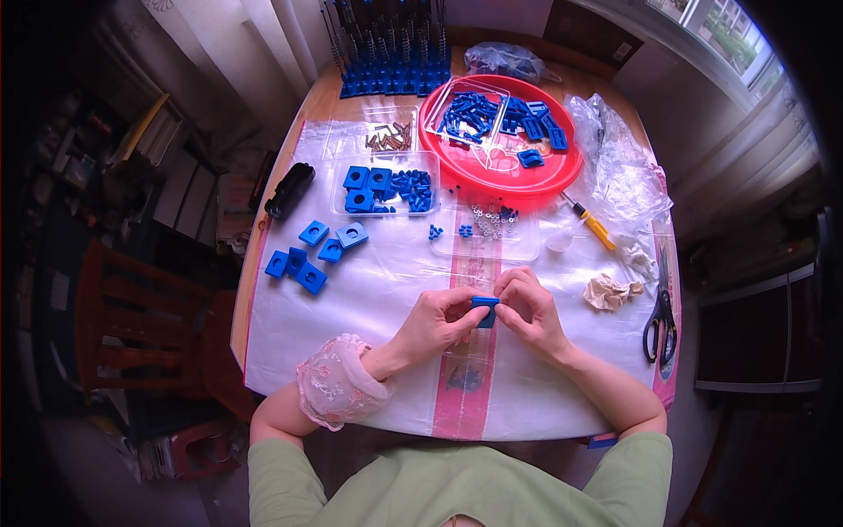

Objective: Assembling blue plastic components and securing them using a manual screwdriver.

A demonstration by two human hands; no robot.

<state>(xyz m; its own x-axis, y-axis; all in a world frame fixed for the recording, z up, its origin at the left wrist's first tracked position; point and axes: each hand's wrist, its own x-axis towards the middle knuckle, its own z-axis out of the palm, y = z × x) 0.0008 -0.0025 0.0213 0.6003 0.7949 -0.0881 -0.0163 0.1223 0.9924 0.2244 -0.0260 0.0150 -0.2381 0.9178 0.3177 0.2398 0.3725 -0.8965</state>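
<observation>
Centrally pinched: small blue square plastic block [484, 309] between closed fingers of left hand [436, 322] and right hand [529, 309]; loose blue blocks [309, 255] well left; black scissors [659, 327] right on desk [369, 290].

Round wooden table [327, 98], covered by white plastic sheet with pink stripes [386, 281]. On it: round red plastic tray [562, 171] far right; clear shallow trays [379, 189] centre far; loose blue square plastic blocks [309, 255] left; black-handled scissors [659, 327] right edge; yellow-handled screwdriver [594, 225]; crumpled tissue [608, 291]; clear plastic bags [619, 162] far right.
</observation>
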